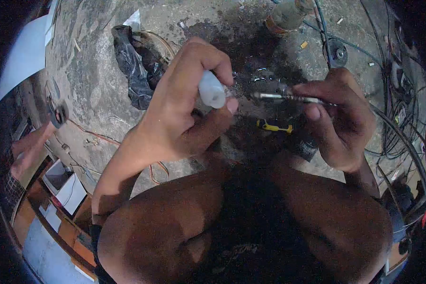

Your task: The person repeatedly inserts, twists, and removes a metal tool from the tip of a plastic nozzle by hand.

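Note:
My left hand (189, 99) is closed round a white, translucent cylindrical piece (211, 90), whose end with a small hole faces down and right. On the right, my right hand (338, 113) pinches a thin metal rod (288, 97) between thumb and fingers, its tip pointing left toward the white piece. A gap separates the tip from the piece. Below the rod, a yellow and black object (274, 126) lies over the dark ground between my hands.
A crumpled black plastic bag (132, 71) lies on the stained concrete floor (90, 57). A clear container (288, 16) stands at the top. Cables (388, 71) coil on the right. Another person's arm (33, 146) shows at the left, near a white box (71, 194).

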`<state>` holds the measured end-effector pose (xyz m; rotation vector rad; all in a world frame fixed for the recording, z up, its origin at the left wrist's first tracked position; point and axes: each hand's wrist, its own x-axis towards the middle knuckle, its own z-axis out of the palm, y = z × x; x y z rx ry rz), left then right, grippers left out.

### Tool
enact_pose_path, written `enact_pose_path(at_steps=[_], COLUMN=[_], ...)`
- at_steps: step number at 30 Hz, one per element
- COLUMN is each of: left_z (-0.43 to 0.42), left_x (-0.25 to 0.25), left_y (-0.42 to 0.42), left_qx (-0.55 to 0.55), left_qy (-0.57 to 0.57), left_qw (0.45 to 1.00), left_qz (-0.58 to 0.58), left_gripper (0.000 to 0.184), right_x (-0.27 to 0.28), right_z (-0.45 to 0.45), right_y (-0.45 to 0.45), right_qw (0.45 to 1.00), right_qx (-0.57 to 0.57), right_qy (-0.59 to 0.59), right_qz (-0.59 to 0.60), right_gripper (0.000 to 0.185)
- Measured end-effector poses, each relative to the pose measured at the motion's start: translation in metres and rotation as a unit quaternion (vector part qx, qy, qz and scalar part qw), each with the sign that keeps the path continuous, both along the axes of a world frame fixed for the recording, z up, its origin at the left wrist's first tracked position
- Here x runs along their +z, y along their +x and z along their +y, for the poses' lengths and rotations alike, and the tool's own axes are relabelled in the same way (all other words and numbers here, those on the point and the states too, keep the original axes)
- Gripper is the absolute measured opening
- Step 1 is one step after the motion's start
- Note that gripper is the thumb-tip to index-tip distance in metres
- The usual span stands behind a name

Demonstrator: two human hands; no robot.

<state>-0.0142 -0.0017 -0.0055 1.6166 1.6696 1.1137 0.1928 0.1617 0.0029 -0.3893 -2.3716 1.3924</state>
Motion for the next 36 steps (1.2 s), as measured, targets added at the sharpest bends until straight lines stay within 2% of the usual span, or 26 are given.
enact_pose_path(at_steps=[4, 10, 12, 14, 16, 18, 22, 24, 28, 33, 36], left_z=[0.002, 0.004, 0.005, 0.005, 0.003, -0.002, 0.002, 0.002, 0.002, 0.002, 0.005], left_x=[-0.002, -0.003, 0.0, -0.014, -0.016, -0.003, 0.011, 0.011, 0.012, 0.008, 0.014], left_y=[0.0, -0.002, -0.001, 0.008, 0.01, 0.007, 0.015, 0.014, 0.013, 0.015, 0.013], left_qx=[-0.027, -0.067, -0.071, -0.033, -0.02, -0.033, -0.004, -0.028, -0.056, -0.07, -0.104], left_qy=[0.034, 0.052, 0.047, 0.128, 0.134, 0.064, -0.004, -0.015, -0.016, -0.002, -0.051], left_qw=[0.999, 0.996, 0.996, 0.986, 0.985, 0.996, 0.997, 0.997, 0.996, 0.996, 0.993], left_qz=[0.002, 0.006, -0.018, -0.1, -0.109, -0.046, -0.083, -0.074, -0.063, -0.049, -0.036], left_gripper=[0.033, 0.036, 0.037, 0.036, 0.036, 0.038, 0.03, 0.032, 0.034, 0.033, 0.031], right_x=[-0.003, 0.004, 0.003, -0.001, 0.006, 0.008, 0.001, 0.0, -0.001, 0.002, 0.0], right_z=[0.008, 0.015, 0.008, -0.006, -0.017, -0.019, -0.022, -0.022, -0.016, -0.009, -0.008], right_y=[-0.001, -0.006, -0.007, -0.009, -0.015, -0.015, -0.015, -0.015, -0.016, -0.019, -0.025], right_qw=[0.995, 0.989, 0.987, 0.97, 0.937, 0.912, 0.905, 0.92, 0.964, 0.98, 0.982], right_qx=[0.041, 0.068, 0.029, -0.045, -0.123, -0.151, -0.092, -0.055, 0.023, 0.084, 0.128], right_qy=[0.022, 0.007, -0.048, -0.153, -0.258, -0.33, -0.384, -0.365, -0.239, -0.138, -0.115], right_qz=[0.083, 0.131, 0.153, 0.186, 0.201, 0.193, 0.158, 0.135, 0.116, 0.119, 0.078], right_gripper=[0.024, 0.033, 0.033, 0.034, 0.036, 0.037, 0.034, 0.032, 0.029, 0.026, 0.021])
